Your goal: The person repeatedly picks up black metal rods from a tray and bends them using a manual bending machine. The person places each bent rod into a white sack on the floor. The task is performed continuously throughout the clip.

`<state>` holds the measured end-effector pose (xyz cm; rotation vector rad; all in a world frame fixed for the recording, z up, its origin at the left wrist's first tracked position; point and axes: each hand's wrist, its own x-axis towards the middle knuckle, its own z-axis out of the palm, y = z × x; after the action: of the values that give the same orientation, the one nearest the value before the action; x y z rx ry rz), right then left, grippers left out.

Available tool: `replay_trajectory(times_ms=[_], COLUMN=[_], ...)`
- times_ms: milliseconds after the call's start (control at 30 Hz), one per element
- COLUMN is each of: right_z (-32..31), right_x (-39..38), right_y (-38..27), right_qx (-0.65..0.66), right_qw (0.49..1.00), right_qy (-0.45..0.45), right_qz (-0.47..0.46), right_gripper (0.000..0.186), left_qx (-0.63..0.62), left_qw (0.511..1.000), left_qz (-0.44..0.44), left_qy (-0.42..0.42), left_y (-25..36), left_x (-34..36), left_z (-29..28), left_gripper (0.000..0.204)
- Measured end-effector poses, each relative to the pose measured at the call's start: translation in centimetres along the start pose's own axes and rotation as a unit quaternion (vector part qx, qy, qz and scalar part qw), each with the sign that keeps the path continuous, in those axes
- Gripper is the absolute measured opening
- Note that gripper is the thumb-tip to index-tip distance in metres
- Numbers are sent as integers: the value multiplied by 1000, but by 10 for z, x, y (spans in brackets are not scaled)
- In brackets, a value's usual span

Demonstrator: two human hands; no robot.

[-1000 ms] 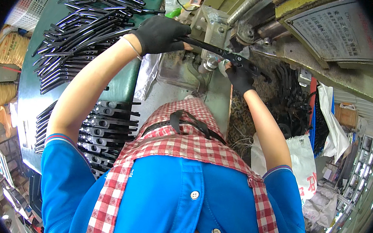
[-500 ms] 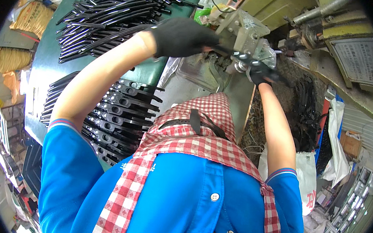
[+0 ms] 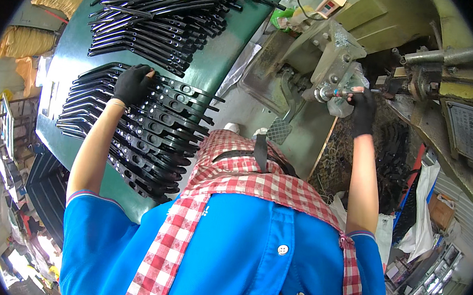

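Your left hand (image 3: 133, 85) is curled over the top of the lower row of black bars (image 3: 162, 119) on the green table (image 3: 213, 68); whether it has clasped one, I cannot tell. Pulling there could drag neighbours along, since the bars lie packed side by side, and their holed ends reach the table's right edge, so a snagged one might tip off. Your right hand (image 3: 363, 105) has its fingers bent in at the tip of the metal post (image 3: 320, 93) (what they pinch, if anything, is too small to make out). Should the foot pedal (image 3: 280, 130) work that machine, a stray press from the shoe (image 3: 261, 131) near it could catch those fingers
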<state>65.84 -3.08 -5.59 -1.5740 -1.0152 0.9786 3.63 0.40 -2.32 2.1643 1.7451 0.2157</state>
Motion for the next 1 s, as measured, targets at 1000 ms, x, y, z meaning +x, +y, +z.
replay_trajectory(times_ms=[1000], right_z=[-114], right_x=[-169], right_y=[23], right_qx=[-564], right_qw=[821], right_qy=[-54], right_qz=[67], right_gripper=[34], left_qx=[126], left_qw=[936], left_qz=[321], left_qy=[72], left_y=[48], left_x=[59], left_z=[-37], left_gripper=[34])
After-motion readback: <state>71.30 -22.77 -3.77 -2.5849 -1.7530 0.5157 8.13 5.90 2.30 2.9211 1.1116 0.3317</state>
